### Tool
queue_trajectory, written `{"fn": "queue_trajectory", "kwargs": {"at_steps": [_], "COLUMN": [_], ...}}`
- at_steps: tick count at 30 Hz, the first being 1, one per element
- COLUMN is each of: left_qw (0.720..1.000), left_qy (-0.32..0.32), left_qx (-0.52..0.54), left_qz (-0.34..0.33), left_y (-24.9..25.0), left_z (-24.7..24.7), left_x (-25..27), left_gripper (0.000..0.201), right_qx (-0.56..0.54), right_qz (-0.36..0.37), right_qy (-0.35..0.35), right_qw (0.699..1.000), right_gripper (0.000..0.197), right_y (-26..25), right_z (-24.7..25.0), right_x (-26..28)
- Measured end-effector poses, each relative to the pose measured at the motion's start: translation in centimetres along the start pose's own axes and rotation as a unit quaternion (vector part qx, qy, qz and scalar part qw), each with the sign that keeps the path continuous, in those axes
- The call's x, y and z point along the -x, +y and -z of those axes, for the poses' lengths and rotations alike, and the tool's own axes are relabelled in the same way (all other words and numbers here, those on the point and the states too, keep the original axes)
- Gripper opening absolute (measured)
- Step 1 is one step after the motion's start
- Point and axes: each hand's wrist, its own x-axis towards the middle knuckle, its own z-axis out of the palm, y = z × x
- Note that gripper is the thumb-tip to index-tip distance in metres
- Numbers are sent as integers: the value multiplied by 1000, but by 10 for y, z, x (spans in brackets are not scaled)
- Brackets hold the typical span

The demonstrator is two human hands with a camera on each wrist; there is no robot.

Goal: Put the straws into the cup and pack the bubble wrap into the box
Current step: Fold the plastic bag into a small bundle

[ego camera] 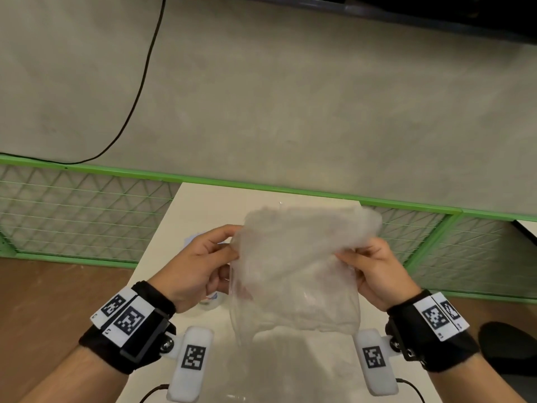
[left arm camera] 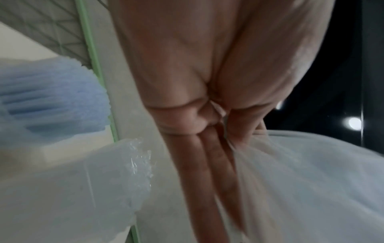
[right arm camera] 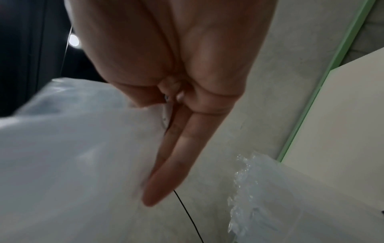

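A crumpled sheet of clear bubble wrap (ego camera: 299,248) hangs over the white table (ego camera: 203,205), stretched between both hands. My left hand (ego camera: 232,248) pinches its left edge and my right hand (ego camera: 345,254) pinches its right edge. Under the sheet stands a clear plastic box (ego camera: 290,315), seen through the wrap. In the left wrist view my left hand (left arm camera: 218,131) grips the bubble wrap (left arm camera: 301,180), with blurred blue straws (left arm camera: 51,98) to the left. In the right wrist view the wrap (right arm camera: 72,156) sits against my right hand (right arm camera: 170,115). A printed cup (ego camera: 210,299) peeks out below my left hand.
A green mesh fence (ego camera: 87,216) runs behind the table, with grey floor beyond it. A black cable (ego camera: 139,91) lies across that floor. More bubble wrap sticks out of the clear box (right arm camera: 259,197). Brown floor lies left of the table.
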Motion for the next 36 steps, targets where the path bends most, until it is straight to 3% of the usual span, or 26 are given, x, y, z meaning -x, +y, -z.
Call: {"fn": "queue_trajectory", "kwargs": {"at_steps": [2, 3, 5, 6, 8, 12, 13, 15, 17, 21, 25, 28, 30, 31, 33, 36], "left_qw": [1000, 1000, 998, 997, 998, 993, 993, 992, 984, 970, 965, 970, 969, 970, 981, 980], "left_qy": [13, 11, -18, -36, -47, -72, -69, -47, -21, -9, -48, -52, -27, -6, 42, 91], "left_qx": [5, 17, 50, 50, 5, -84, -91, -116, -177, -243, -257, -234, -240, -232, -163, -124], "left_qz": [12, 22, 34, 37, 43, 36, 32, 17, -10, -29, -24, -35, -60, -73, -97, -130], "left_y": [1, 2, 7, 10, 13, 11, 10, 10, 10, 9, 8, 8, 10, 10, 6, -4], "left_z": [-2, -3, -7, -9, -11, -14, -14, -15, -17, -13, -15, -20, -21, -22, -24, -36], "left_x": [2, 4, 5, 6, 9, 11, 11, 10, 9, 9, 12, 13, 13, 12, 11, 12], "left_gripper": [47, 47, 29, 20, 35, 47, 51, 55, 60, 67, 65, 66, 68, 69, 71, 69], "right_qx": [41, 52, 76, 108, 151, 85, 41, -21, -12, 115, 220, 106, -17, -92, -229, -246], "right_qz": [27, 41, 63, 73, 77, 29, -11, -90, -139, -171, -134, -108, -81, -72, -79, -112], "right_qy": [-23, -26, -34, -29, -37, -7, -2, -25, -55, -75, -30, -8, 39, 56, 35, 3], "right_qw": [999, 997, 995, 991, 985, 996, 999, 995, 989, 976, 966, 989, 996, 992, 970, 963], "right_gripper": [37, 29, 5, 12, 16, 29, 40, 81, 103, 97, 91, 96, 87, 84, 98, 102], "right_y": [0, -2, -6, -7, -12, -28, -31, -32, -30, -38, -57, -51, -36, -26, -4, 22], "right_z": [1, 1, 3, 4, 0, -8, -8, -8, -11, -18, -16, -10, -6, -6, -15, -36], "right_x": [0, 0, -1, -2, -1, -1, 0, 3, 7, 12, 11, 5, 3, 3, 7, 10]}}
